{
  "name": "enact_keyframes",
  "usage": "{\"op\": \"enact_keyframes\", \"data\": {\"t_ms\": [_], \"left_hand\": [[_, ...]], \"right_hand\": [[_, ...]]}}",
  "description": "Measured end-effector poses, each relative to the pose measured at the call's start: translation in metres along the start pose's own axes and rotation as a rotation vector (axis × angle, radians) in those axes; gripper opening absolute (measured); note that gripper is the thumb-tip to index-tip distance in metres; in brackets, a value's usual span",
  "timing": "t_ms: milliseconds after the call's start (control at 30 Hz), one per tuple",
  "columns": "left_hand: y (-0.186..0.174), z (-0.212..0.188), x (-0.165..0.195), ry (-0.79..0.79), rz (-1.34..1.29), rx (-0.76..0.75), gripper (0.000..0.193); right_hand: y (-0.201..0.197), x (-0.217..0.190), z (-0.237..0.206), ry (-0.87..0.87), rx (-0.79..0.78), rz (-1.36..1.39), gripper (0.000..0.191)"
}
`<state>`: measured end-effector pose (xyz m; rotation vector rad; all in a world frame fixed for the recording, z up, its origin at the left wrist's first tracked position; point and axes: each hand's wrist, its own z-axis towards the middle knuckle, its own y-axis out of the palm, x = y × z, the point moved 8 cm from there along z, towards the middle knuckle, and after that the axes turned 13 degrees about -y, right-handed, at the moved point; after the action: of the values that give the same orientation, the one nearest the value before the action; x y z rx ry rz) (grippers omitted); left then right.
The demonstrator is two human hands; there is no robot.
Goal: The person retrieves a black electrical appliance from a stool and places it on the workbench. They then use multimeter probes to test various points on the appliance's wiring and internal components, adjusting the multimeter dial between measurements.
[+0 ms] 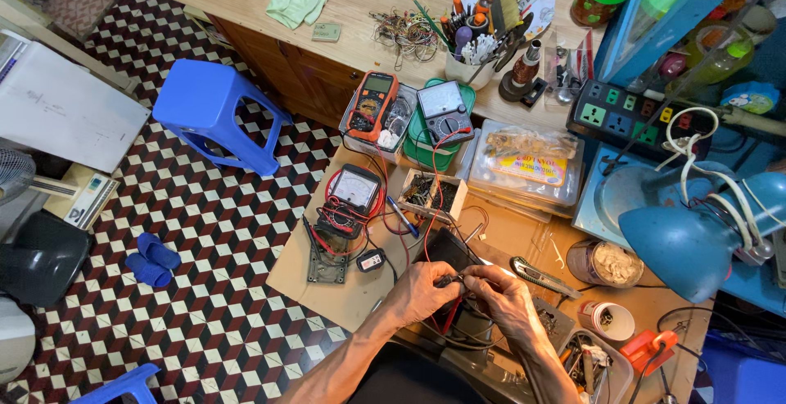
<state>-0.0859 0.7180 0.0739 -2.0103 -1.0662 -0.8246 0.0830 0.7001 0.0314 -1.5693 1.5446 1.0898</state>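
- Left hand (422, 289) and right hand (501, 296) meet low at the centre of the view, over a dark flat device (447, 250) on the cardboard-covered surface (304, 277).
- Left fingers curled shut, pinching a dark probe (449, 280) at its tip; a red lead (431, 207) runs up from there toward the meters.
- Right fingers also closed, pinched on something small just beside the left fingertips; what it is, cannot tell.
- The two hands are touching or nearly so at the fingertips.
- Device sits just beyond the hands, partly hidden by them, with dark cables below it.
- Utility knife (544, 277) lies just right of the right hand.
- Analog meter (354, 189) left of the device, red wire looped around it; small black box (372, 260) near it.
- Orange multimeter (370, 105) and second analog meter (444, 111) farther up, by a green tray.
- Blue lamp (688, 236) at right, above a jar (607, 263).
- Blue stool (214, 113) on tiled floor at left.
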Motion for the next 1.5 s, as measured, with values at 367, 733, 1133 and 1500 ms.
{"op": "enact_keyframes", "data": {"t_ms": [367,733,1133,1500], "left_hand": [[-0.015,0.012,-0.015,-0.038,-0.033,-0.021,0.031],[-0.066,0.073,-0.036,-0.111,-0.186,-0.076,0.031],[-0.080,0.123,-0.059,-0.188,-0.697,-0.278,0.027],[-0.080,0.134,-0.073,-0.194,-0.718,-0.330,0.026]], "right_hand": [[0.009,0.028,0.020,0.052,0.000,0.002,0.026],[0.033,-0.014,0.078,0.074,0.087,-0.292,0.042],[0.052,-0.153,0.300,-0.253,0.143,-0.875,0.030],[0.099,-0.151,0.372,-0.201,-0.300,-1.571,0.031]]}}
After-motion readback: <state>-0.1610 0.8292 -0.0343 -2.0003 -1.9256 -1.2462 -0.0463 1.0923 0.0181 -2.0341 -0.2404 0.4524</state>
